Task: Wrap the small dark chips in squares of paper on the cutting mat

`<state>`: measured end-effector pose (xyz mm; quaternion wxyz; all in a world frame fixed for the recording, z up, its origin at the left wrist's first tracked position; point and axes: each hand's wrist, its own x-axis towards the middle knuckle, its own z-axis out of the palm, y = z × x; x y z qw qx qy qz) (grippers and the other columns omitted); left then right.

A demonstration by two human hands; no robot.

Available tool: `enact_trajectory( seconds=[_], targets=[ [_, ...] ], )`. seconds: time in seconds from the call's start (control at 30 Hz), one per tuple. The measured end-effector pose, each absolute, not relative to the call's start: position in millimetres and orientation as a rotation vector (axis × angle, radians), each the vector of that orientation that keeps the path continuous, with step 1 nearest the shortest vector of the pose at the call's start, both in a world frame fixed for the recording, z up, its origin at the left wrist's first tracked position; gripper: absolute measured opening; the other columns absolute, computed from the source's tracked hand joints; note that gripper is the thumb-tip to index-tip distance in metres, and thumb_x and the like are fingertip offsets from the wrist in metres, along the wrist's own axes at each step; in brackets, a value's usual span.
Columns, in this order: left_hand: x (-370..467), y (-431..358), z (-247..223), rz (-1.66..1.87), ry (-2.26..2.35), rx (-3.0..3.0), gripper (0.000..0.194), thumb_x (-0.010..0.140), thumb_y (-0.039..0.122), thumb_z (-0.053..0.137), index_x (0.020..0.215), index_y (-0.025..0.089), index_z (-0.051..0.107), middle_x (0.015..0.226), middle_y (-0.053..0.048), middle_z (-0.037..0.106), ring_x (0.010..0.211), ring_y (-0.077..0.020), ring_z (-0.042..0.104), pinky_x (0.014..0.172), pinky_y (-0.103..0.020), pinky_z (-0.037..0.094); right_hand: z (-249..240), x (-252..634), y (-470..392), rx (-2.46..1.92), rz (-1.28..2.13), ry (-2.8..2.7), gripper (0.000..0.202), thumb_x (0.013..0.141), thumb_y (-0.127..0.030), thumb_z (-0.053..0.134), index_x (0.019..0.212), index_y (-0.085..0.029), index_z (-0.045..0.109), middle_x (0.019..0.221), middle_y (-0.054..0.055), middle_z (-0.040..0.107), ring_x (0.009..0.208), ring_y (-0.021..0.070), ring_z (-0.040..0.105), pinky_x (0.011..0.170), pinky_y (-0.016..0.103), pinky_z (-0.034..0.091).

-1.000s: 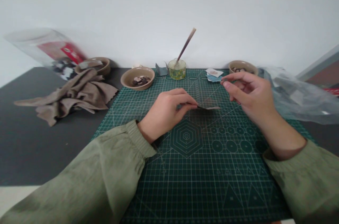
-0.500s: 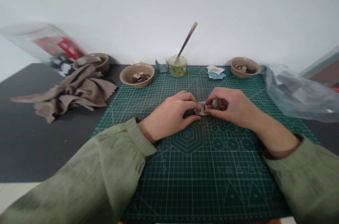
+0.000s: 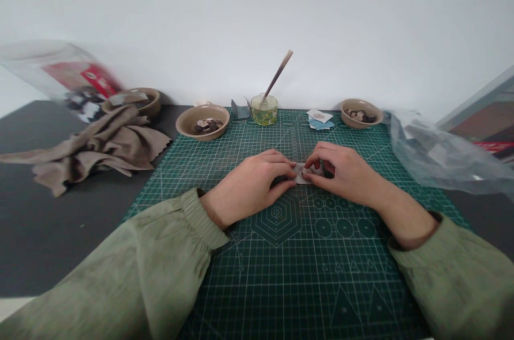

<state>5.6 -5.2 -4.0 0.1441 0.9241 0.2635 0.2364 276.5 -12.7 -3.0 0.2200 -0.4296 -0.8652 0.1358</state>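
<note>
A small pale grey sheet [image 3: 299, 178] lies flat on the green cutting mat [image 3: 277, 276], between my hands. The fingers of my left hand [image 3: 257, 182] are closed at the sheet's left end, pressing it down. My right hand [image 3: 347, 173] pinches a small brownish piece [image 3: 307, 171] between thumb and fingertips, against the sheet. Fingers cover most of that piece, so its exact kind is hard to tell. The sheet's right part is partly hidden by my right hand.
Bowls with small dark and tan pieces stand back left [image 3: 203, 123] and back right [image 3: 361, 113]. Between them are a yellow-green cup [image 3: 264, 111] holding a stick-like brush and blue-white sheets [image 3: 320, 119]. A brown cloth [image 3: 100, 144] lies left, a clear plastic bag [image 3: 445, 155] right.
The whole view has shifted slightly, so everything appears lower and a little further left. My right fingertips press lower over the small piece on the sheet; my left hand keeps its hold.
</note>
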Motion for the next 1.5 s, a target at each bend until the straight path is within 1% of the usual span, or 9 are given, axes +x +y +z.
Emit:
enact_trajectory(
  seconds=[0.13, 0.3, 0.47, 0.6, 0.73, 1.0, 1.13, 1.33, 1.5],
  targets=[
    [6.4, -5.3, -3.9, 0.677, 0.769, 2.668, 0.018, 0.107, 0.024, 0.071, 0.120, 0.020, 0.082, 0.126, -0.010, 0.082, 0.124, -0.0276, 0.074, 0.112, -0.048, 0.060, -2.1, 276.2, -13.1, -1.210, 0.356, -2.401, 0.015, 0.098, -0.032, 0.080, 0.107, -0.020, 0.077, 0.100, 0.005, 0.071, 0.082, 0.0203, 0.067, 0.076, 0.035, 0.048],
    [6.8, -6.0, -4.4, 0.665, 0.785, 2.698, 0.022, 0.108, 0.027, 0.070, 0.124, 0.019, 0.082, 0.127, -0.009, 0.082, 0.123, -0.0268, 0.073, 0.113, -0.046, 0.060, -0.4, 275.6, -13.8, -1.215, 0.325, -2.409, 0.012, 0.097, -0.029, 0.078, 0.105, -0.019, 0.077, 0.097, 0.005, 0.070, 0.080, 0.0198, 0.065, 0.074, 0.034, 0.047],
    [7.8, -6.2, -4.7, 0.659, 0.776, 2.739, 0.022, 0.109, 0.028, 0.069, 0.123, 0.018, 0.083, 0.124, -0.009, 0.083, 0.122, -0.0270, 0.074, 0.114, -0.046, 0.059, -2.0, 273.2, -13.5, -1.200, 0.306, -2.385, 0.012, 0.095, -0.028, 0.080, 0.102, -0.018, 0.078, 0.094, 0.005, 0.070, 0.079, 0.0198, 0.065, 0.074, 0.034, 0.047],
    [8.6, -7.0, -3.8, 0.677, 0.810, 2.723, 0.021, 0.109, 0.029, 0.068, 0.119, 0.017, 0.083, 0.119, -0.009, 0.083, 0.120, -0.0274, 0.075, 0.109, -0.045, 0.061, -2.5, 271.0, -14.0, -1.163, 0.314, -2.354, 0.011, 0.094, -0.026, 0.081, 0.100, -0.018, 0.078, 0.090, 0.004, 0.068, 0.076, 0.0188, 0.063, 0.070, 0.033, 0.045],
    [8.9, -8.7, -2.0, 0.662, 0.822, 2.720, 0.020, 0.109, 0.027, 0.067, 0.118, 0.017, 0.083, 0.117, -0.009, 0.083, 0.119, -0.0280, 0.075, 0.106, -0.045, 0.062, -0.8, 273.3, -14.2, -1.123, 0.321, -2.374, 0.011, 0.094, -0.026, 0.080, 0.098, -0.017, 0.078, 0.088, 0.003, 0.068, 0.075, 0.0183, 0.062, 0.069, 0.033, 0.045],
    [11.1, -10.4, 0.3, 0.657, 0.802, 2.772, 0.020, 0.109, 0.026, 0.067, 0.110, 0.017, 0.084, 0.111, -0.008, 0.085, 0.113, -0.0278, 0.078, 0.107, -0.047, 0.062, -4.4, 266.4, -15.1, -1.134, 0.324, -2.300, 0.007, 0.091, -0.024, 0.080, 0.095, -0.019, 0.077, 0.088, 0.004, 0.068, 0.074, 0.0184, 0.059, 0.070, 0.034, 0.043],
    [10.4, -10.8, 1.2, 0.656, 0.790, 2.780, 0.021, 0.109, 0.026, 0.066, 0.109, 0.017, 0.085, 0.113, -0.008, 0.085, 0.113, -0.0277, 0.078, 0.107, -0.047, 0.062, -3.5, 267.4, -17.9, -1.106, 0.366, -2.321, 0.006, 0.092, -0.024, 0.079, 0.095, -0.019, 0.077, 0.087, 0.003, 0.068, 0.073, 0.0181, 0.059, 0.069, 0.034, 0.043],
    [10.1, -11.4, 1.1, 0.655, 0.804, 2.770, 0.018, 0.107, 0.022, 0.068, 0.111, 0.018, 0.086, 0.114, -0.007, 0.086, 0.115, -0.0276, 0.078, 0.107, -0.046, 0.063, -3.4, 267.8, -14.8, -1.148, 0.286, -2.300, 0.007, 0.091, -0.025, 0.080, 0.093, -0.020, 0.077, 0.085, 0.003, 0.067, 0.074, 0.0186, 0.058, 0.070, 0.034, 0.042],
    [10.2, -11.5, 1.0, 0.665, 0.800, 2.760, 0.017, 0.107, 0.023, 0.069, 0.110, 0.019, 0.086, 0.116, -0.006, 0.086, 0.115, -0.0275, 0.078, 0.108, -0.047, 0.063, -3.3, 266.6, -16.4, -1.109, 0.356, -2.316, 0.008, 0.091, -0.025, 0.081, 0.095, -0.019, 0.077, 0.087, 0.003, 0.068, 0.076, 0.0192, 0.061, 0.070, 0.034, 0.043]
  ],
)
